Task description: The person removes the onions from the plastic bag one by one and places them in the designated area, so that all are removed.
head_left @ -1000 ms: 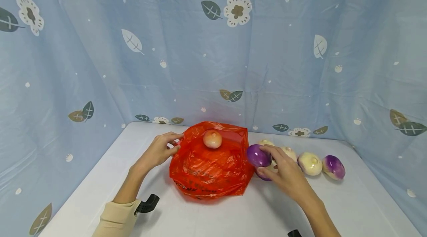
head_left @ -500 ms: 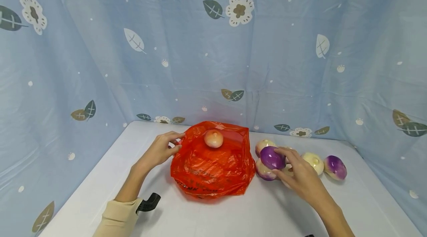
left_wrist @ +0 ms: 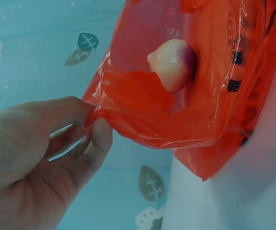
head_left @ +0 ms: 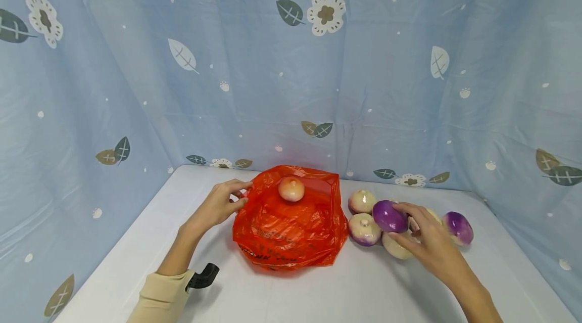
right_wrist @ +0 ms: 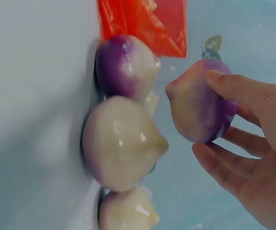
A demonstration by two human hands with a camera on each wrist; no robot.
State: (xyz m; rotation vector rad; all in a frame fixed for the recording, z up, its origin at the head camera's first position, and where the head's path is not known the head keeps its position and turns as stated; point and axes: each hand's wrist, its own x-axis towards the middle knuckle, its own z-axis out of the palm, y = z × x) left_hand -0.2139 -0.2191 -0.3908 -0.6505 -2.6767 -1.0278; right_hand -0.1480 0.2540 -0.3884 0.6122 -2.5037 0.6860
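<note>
Over the last second we carried the glossy purple turnip-shaped vegetable [head_left: 389, 216] rightward, away from the crinkled orange plastic bag [head_left: 287, 229] and back over the cluster of pale and purple bulbs [head_left: 364, 228] on the white desk [head_left: 318, 292]. Our right hand [head_left: 427, 244] held it between thumb and curled fingers [right_wrist: 234, 91], lifted just above the others; in the right wrist view it sat beside a large cream bulb [right_wrist: 121, 143] without clearly touching it. Our left hand [head_left: 218, 205] had not shifted: it pinched the rim of the bag, thumb and fingers [left_wrist: 97, 139] closed on a fold of film, keeping the mouth open. One pinkish-cream bulb [head_left: 291, 189] already lay inside the bag.

We judged several risks. The purple vegetable looked smooth and shiny, and our grip covered only its far side, so it could slip and drop onto the pile. A drop or a nudge there might set the round bulbs rolling, and the purple-and-white one [head_left: 458, 227] lay nearest the right edge of the desk. The thin film in our left pinch could slide free, letting the mouth sag shut. Finally, the bulb in the bag rested high near the opening, so a tug on the rim could roll it out.
</note>
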